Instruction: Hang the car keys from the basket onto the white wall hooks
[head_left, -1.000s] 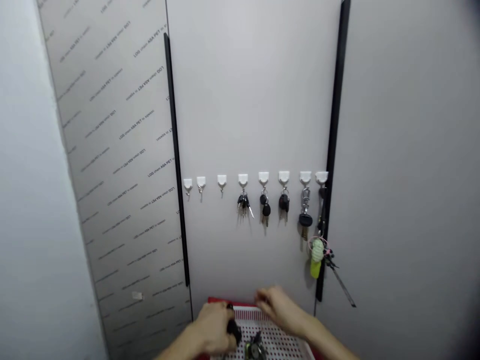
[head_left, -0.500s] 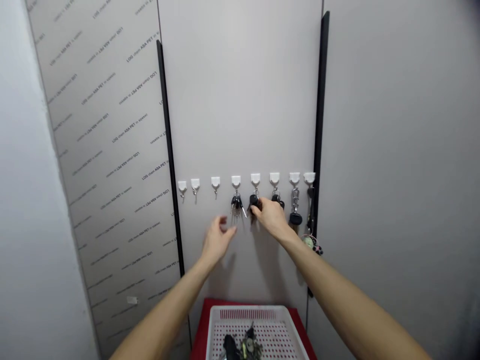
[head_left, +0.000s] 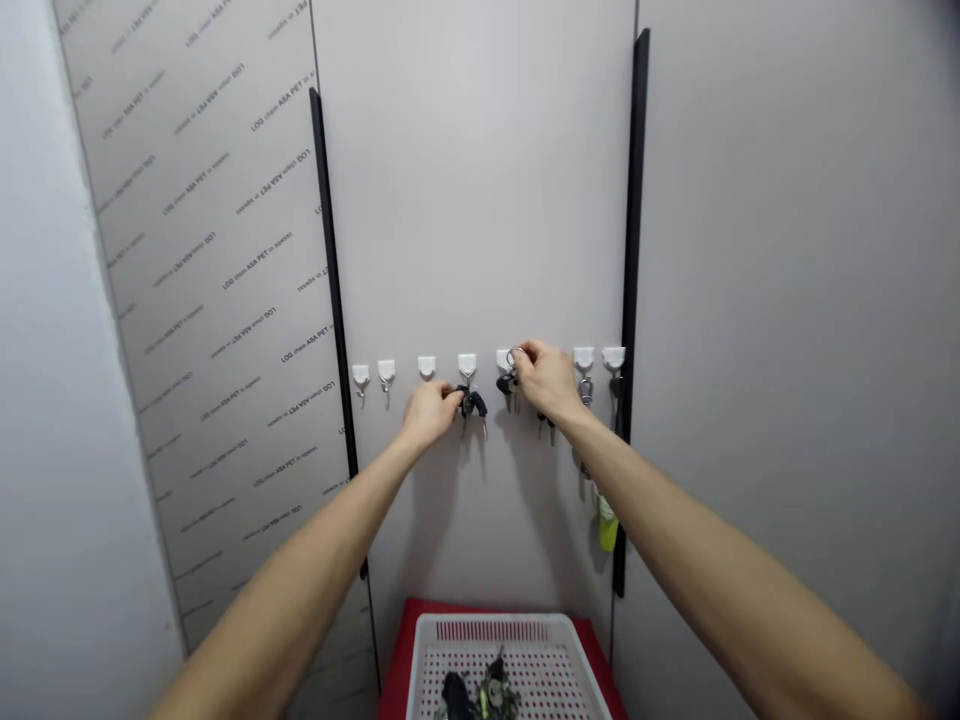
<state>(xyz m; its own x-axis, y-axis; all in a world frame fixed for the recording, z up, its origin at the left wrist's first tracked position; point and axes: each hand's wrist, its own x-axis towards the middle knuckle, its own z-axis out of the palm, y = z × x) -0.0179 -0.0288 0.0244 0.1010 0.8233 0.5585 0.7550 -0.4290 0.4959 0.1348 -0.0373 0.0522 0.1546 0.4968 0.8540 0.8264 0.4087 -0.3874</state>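
Note:
My right hand [head_left: 551, 382] pinches a metal key ring [head_left: 515, 357] in front of a white wall hook [head_left: 502, 358]. A black-headed key [head_left: 505, 385] and others hang just below its fingertips; whether the ring is still on the hook I cannot tell. My left hand [head_left: 430, 412] has its thumb and fingers closed on the edge of a bunch of black-headed keys [head_left: 472, 402]. That bunch hangs under the neighbouring white hook [head_left: 467, 364]. More keys [head_left: 547, 428] show beneath my right wrist, their hook hidden by the hand.
White hooks [head_left: 386, 370] on the left hold nothing. A carabiner [head_left: 586, 388] and a yellow-green tag [head_left: 607, 530] hang at the right, by a long black handle strip [head_left: 637, 200]. Below, a white perforated basket [head_left: 585, 660] with keys [head_left: 495, 690] stands on a red surface [head_left: 397, 650].
My left hand has moved up to the bunch beside it and closed on it. My right hand has risen from the key heads to the ring near the hook.

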